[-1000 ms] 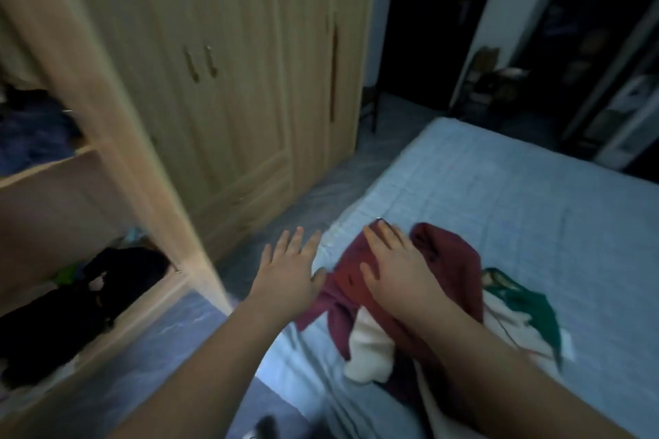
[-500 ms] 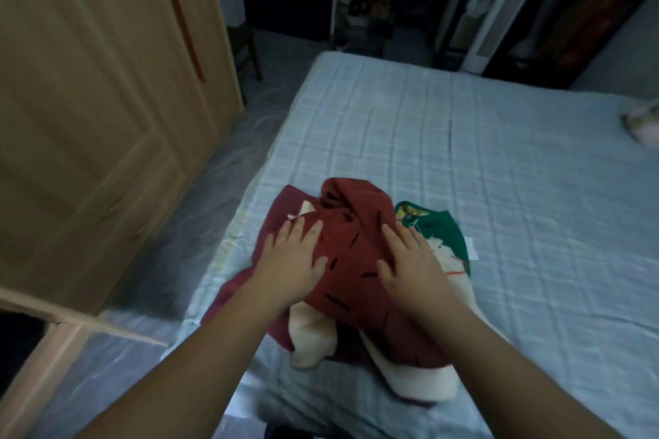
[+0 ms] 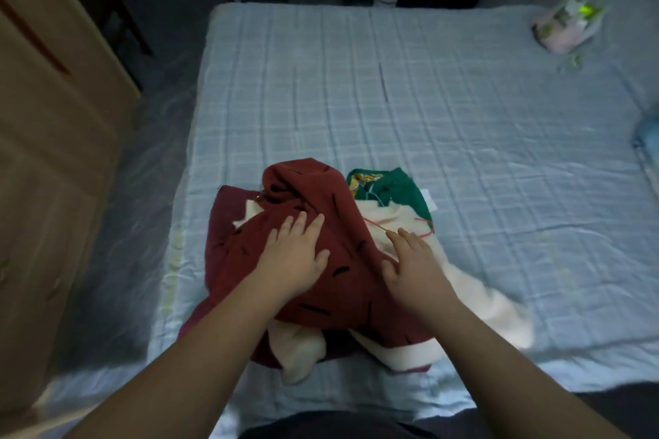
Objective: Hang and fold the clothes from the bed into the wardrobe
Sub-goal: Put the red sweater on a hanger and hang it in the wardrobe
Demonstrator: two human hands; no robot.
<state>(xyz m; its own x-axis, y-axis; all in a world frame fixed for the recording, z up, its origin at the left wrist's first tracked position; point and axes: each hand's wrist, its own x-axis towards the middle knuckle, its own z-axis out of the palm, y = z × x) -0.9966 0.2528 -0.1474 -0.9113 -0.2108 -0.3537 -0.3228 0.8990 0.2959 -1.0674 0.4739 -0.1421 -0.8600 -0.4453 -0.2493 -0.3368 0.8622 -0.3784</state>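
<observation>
Clothes (image 3: 344,299) under left hand (image 3: 294,260), right hand (image 3: 410,265), at bed (image 3: 463,110) edge

Dark red top (image 3: 321,217) with black dashes; cream cloth (image 3: 474,303) beneath; green cloth (image 3: 403,189) beyond; pale blue checked bed (image 3: 463,110); tan wardrobe (image 3: 46,160).

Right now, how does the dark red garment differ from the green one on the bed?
The dark red garment lies on top, under the left hand; the green garment peeks out past cream cloth, untouched. The red one bears black dashes; the green one a yellow patch. Both are crumpled.
</observation>
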